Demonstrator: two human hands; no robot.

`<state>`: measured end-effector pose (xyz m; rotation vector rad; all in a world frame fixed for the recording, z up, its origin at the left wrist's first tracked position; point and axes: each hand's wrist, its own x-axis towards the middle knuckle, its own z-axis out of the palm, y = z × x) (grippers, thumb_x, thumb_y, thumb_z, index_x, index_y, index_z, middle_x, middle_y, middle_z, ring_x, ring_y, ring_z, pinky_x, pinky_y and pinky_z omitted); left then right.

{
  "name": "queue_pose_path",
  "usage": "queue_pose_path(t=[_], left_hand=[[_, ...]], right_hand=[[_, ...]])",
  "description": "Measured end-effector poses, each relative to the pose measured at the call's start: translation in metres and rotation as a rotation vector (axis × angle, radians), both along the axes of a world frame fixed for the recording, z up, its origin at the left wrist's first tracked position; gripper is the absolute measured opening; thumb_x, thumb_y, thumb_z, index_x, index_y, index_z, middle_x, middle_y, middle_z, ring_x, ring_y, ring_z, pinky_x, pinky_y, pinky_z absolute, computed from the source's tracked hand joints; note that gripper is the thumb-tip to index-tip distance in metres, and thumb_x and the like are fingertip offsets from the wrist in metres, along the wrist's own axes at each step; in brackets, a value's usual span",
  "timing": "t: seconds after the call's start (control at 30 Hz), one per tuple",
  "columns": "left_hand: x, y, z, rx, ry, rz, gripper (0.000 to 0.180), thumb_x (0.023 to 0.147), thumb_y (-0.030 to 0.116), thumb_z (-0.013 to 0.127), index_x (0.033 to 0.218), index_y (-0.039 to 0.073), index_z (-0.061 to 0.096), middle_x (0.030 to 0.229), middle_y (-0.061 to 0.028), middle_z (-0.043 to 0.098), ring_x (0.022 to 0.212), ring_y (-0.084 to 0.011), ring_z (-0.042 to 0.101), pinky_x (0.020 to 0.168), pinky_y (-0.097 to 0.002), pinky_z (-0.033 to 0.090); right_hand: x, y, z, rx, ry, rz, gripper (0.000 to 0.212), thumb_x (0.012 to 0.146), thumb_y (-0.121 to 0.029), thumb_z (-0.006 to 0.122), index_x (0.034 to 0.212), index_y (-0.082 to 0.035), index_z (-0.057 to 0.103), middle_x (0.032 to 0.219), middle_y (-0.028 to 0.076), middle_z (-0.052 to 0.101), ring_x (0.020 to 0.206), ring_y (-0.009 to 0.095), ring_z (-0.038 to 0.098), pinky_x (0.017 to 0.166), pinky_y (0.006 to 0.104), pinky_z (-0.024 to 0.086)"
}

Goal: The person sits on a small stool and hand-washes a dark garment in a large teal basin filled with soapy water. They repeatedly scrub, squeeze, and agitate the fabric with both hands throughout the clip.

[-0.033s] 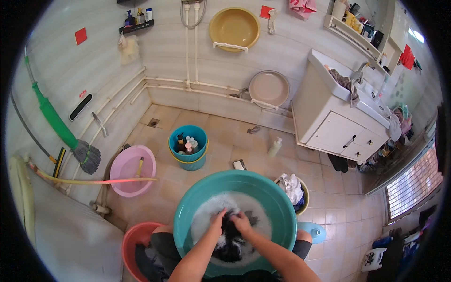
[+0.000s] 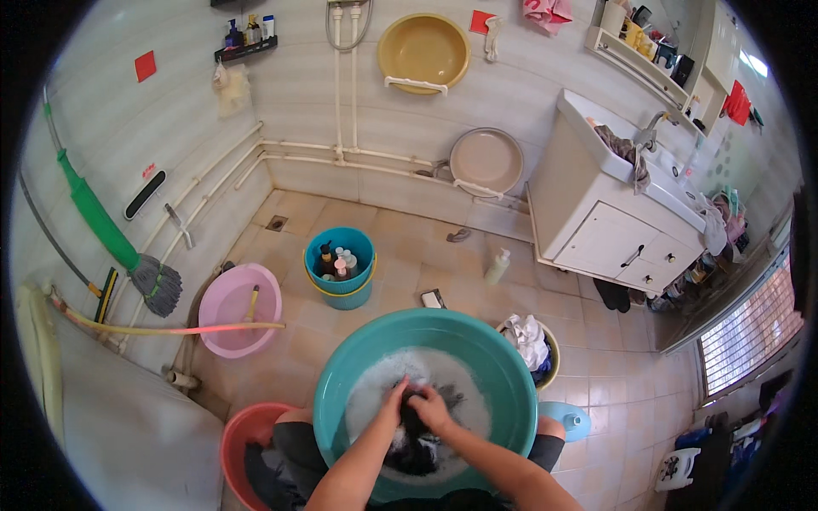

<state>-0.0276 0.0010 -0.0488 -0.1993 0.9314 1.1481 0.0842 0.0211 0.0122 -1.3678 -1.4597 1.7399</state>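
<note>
A large teal basin (image 2: 504,366) stands between my knees, holding white sudsy water (image 2: 368,381). A wet black cloth (image 2: 414,451), probably a garment, lies partly under the suds. My left hand (image 2: 394,404) grips the upper part of this cloth from the left. My right hand (image 2: 432,410) closes on it from the right, its fingers near those of the left hand. Some fingertips are hidden by the cloth and foam. A darker grey patch of cloth shows in the suds just right of my hands.
Left of the basin are a red tub (image 2: 234,443) with dark cloth and a pink basin (image 2: 271,328). Beyond stands a blue bucket (image 2: 348,300) of bottles. A laundry basket (image 2: 555,364) and a light-blue jug (image 2: 573,420) are at the right. A phone-like object (image 2: 433,299) lies ahead.
My right hand has shifted slightly left and down, closer to my left hand. The black cloth is bunched more tightly between them.
</note>
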Motion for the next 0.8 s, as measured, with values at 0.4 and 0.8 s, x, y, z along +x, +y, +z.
queue_pose_path(t=[0.4,0.8], left_hand=[[0.03,0.006,0.109,-0.16,0.618,0.111,0.04,0.075,0.028,0.059,0.1,-0.003,0.054,0.093,-0.0125,0.057,0.085,-0.0214,0.053,0.073,-0.0336,0.042],[0.025,0.006,0.056,-0.365,0.799,0.187,0.029,0.076,0.024,0.06,0.092,0.0,0.056,0.088,-0.0132,0.058,0.081,-0.0275,0.055,0.067,-0.0387,0.044]], right_hand=[[0.012,0.048,0.02,0.467,-0.59,-0.083,0.03,0.077,-0.032,0.053,0.075,-0.002,0.06,0.076,0.02,0.058,0.072,0.036,0.055,0.068,0.0446,0.044],[0.039,0.043,-0.07,0.12,-0.351,-0.087,0.052,0.065,-0.024,0.064,0.108,0.002,0.048,0.106,0.02,0.053,0.097,0.028,0.052,0.084,0.034,0.04]])
